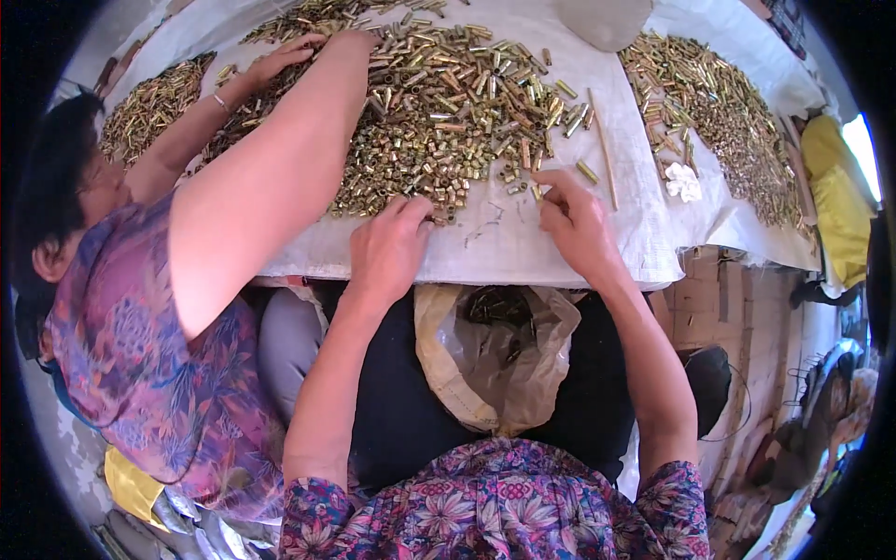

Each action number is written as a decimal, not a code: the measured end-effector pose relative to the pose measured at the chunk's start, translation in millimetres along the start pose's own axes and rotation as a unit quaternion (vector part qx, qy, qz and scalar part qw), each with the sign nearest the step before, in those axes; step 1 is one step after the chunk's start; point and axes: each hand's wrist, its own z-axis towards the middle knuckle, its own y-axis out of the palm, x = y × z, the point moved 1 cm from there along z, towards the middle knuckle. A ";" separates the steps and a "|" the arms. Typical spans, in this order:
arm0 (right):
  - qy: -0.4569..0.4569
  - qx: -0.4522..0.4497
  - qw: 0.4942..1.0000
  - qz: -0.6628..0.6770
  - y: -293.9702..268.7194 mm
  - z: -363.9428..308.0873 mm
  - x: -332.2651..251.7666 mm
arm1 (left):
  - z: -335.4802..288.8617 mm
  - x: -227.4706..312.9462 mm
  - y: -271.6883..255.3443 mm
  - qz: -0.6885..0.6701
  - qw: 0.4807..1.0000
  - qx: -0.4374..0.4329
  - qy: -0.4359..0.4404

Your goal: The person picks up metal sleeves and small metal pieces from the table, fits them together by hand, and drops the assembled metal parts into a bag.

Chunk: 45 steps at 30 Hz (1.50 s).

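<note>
A big heap of small brass-coloured metal tubes (448,121) covers a table spread with a white woven sheet (485,252). At the heap's near edge, short pieces lie under and beside my left hand (387,247). Its fingers are curled down and closed; what is in them, if anything, is hidden. My right hand (581,233) rests to the right of the heap with bent fingers. Between its thumb and forefinger tips sits a small brass tube (537,192). Another loose tube (586,172) lies just beyond that hand.
An open sack (439,373) with dark pieces inside sits in my lap. A thin stick (605,149) lies right of the heap, before a second pile (719,103) and a crumpled white scrap (683,182). On the left, a person's arm (271,177) reaches across the heap.
</note>
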 end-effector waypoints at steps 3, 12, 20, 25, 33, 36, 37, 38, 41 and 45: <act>0.118 -0.042 0.965 0.231 -0.4 -17.2 -24.2 | 2.1 2.4 -1.2 0.002 1.000 0.008 -0.006; 0.216 -0.059 0.853 0.472 9.6 -41.8 -34.1 | 8.1 4.5 -2.2 0.012 1.000 0.016 0.006; 0.219 -0.068 0.870 0.436 12.5 -48.6 -51.3 | -19.1 15.1 -3.1 -0.587 0.792 -0.095 -0.138; 0.178 -0.091 0.909 0.365 14.5 -48.8 -71.1 | -28.7 32.8 -14.2 -0.618 0.770 -0.093 -0.125; 0.114 -0.142 0.940 0.289 11.3 -55.6 -86.3 | -38.4 41.1 -14.2 -0.611 0.771 -0.112 -0.140; 0.121 -0.171 0.951 0.227 10.3 -56.6 -95.1 | -42.1 41.2 -12.5 -0.609 0.776 -0.092 -0.133; 0.092 -0.160 0.954 0.235 12.3 -59.3 -83.4 | -41.9 41.7 -10.6 -0.610 0.776 -0.094 -0.131; 0.064 -0.149 0.956 0.243 12.9 -61.2 -74.6 | -42.2 42.0 -8.6 -0.631 0.756 -0.102 -0.141; 0.232 -0.076 0.844 0.479 14.9 -65.6 -63.1 | -44.5 41.6 -10.0 -0.655 0.732 -0.110 -0.153; 0.236 -0.035 0.785 0.571 19.2 -64.5 -66.9 | -45.1 45.0 -8.9 -0.668 0.719 -0.122 -0.148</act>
